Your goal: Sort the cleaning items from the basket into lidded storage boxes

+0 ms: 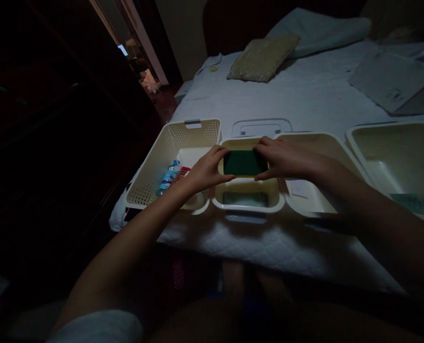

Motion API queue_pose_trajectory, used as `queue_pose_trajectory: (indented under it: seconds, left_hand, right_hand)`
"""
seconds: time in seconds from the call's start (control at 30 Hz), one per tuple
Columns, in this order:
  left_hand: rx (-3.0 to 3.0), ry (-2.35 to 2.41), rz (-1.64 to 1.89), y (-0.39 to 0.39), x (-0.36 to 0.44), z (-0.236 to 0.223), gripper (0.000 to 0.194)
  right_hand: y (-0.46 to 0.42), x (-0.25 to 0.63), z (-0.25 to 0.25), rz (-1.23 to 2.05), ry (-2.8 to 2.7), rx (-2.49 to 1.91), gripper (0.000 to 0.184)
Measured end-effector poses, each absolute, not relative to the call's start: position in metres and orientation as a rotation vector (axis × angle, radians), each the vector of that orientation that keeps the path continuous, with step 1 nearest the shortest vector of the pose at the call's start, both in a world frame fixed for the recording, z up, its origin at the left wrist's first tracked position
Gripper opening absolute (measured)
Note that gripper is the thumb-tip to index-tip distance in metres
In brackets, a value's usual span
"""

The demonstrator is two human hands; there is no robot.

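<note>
"What's in your grip?"

"I'm pinching a dark green block (245,163) by its ends, left hand (210,169) on one, right hand (283,156) on the other, thumbs below."

"Where is it?"

"Between my two hands, over a small cream bin (247,208). Left of my grip I see a perforated basket (204,131) with a bottle (168,181) inside; under my right forearm, a wider bin (319,141)."

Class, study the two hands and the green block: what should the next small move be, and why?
Probably lower the green block gently, both hands together, toward the narrow cream bin. The left hand and right hand hold its opposite ends, and in this view it lines up with the bin's opening, though its exact height is hard to judge.
</note>
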State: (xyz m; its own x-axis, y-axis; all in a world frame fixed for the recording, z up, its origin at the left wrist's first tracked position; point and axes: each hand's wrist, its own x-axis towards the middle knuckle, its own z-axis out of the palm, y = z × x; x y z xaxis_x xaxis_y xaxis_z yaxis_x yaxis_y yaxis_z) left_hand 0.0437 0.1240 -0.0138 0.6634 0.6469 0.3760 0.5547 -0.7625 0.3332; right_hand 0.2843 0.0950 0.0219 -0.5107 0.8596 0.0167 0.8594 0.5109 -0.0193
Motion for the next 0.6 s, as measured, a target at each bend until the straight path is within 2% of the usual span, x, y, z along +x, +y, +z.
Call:
queue_pose_trajectory:
  seconds: [0.3,0.4,0.6]
  left_hand:
    - [2.813,1.144,-0.385,0.104,0.084,-0.001,0.042]
    - [2.829,1.141,-0.538,0.104,0.093,-0.007,0.043]
    - [2.75,1.091,-0.74,0.115,0.1,-0.019,0.043]
  right_hand:
    - [0.091,0.264,-0.009,-0.034,-3.034,-1.684,0.05]
    - [0.088,0.257,-0.005,0.013,-3.086,-1.682,0.05]
    - [0.095,0.238,-0.009,0.284,-3.058,-1.863,0.04]
